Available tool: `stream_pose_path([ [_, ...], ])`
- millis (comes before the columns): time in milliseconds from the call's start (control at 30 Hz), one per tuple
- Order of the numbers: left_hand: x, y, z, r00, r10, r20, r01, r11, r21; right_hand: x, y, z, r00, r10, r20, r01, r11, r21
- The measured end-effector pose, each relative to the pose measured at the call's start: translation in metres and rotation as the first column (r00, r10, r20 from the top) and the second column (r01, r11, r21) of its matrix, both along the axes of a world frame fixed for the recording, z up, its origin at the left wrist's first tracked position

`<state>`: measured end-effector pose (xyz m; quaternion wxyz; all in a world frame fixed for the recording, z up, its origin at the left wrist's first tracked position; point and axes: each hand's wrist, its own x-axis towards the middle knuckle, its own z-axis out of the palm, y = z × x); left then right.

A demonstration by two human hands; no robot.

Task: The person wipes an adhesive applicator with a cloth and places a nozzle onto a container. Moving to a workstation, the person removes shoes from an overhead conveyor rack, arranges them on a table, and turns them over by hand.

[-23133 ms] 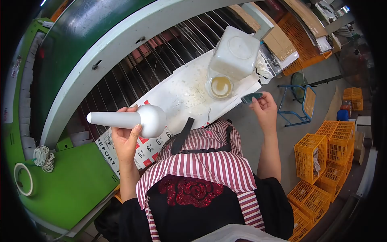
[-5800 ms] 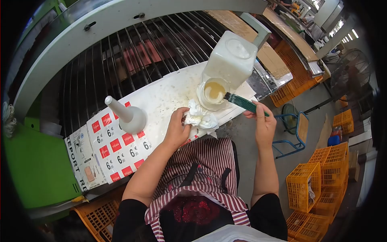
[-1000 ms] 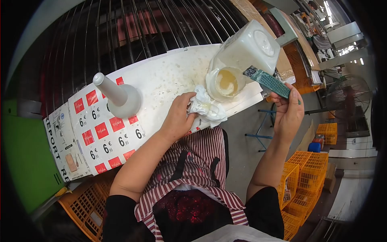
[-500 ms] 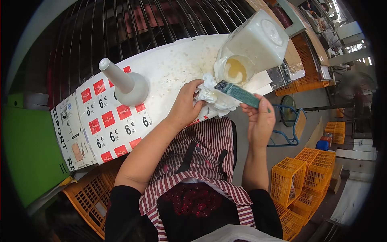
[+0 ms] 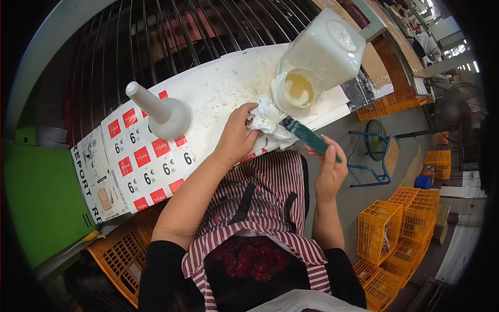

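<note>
On the white sheet-covered worktop, my left hand is closed on a crumpled white cloth, thumb and fingers pinching its near side. My right hand grips a green-handled brush by its rear end. The brush's dark tip points left and lies right at the cloth's edge. Just beyond the cloth, a translucent cup holds yellowish liquid with a whitish blob in it. A large white plastic jug leans behind this cup.
Left of my hands stands a white bottle with a long neck, on sheets printed with red squares and prices. Metal bars run along the far side. Orange crates and a blue-framed stool are on the floor at right.
My right hand has moved slightly down with the brush, which now slants more steeply. My left hand stays on the cloth. The whole view has shifted a little.
</note>
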<state>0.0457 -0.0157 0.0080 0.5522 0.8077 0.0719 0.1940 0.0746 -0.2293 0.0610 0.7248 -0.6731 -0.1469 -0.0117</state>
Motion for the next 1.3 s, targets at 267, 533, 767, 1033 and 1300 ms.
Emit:
stream_pose_path([
  [267,0.001,0.0,-0.001,1.0,0.023,-0.014,-0.022,1.0,0.004,-0.011,-0.001,-0.012,0.909,0.171,0.38,-0.021,0.93,-0.368],
  [533,0.002,-0.001,-0.003,1.0,0.002,-0.004,-0.002,1.0,0.002,-0.01,-0.014,-0.008,0.897,0.186,0.4,0.026,0.883,-0.47],
  [767,0.001,-0.001,-0.001,0.999,0.027,-0.031,-0.026,1.0,0.01,-0.009,-0.03,-0.006,0.958,0.123,0.26,-0.029,0.94,-0.34],
  [1033,0.002,-0.002,-0.004,1.0,0.023,0.005,-0.024,1.0,0.013,-0.012,-0.014,-0.023,0.942,0.139,0.305,-0.009,0.92,-0.392],
  [1300,0.004,-0.004,-0.004,0.999,0.042,-0.027,-0.042,0.999,0.006,0.0,-0.033,-0.002,0.726,0.52,0.449,-0.101,0.727,-0.68],
])
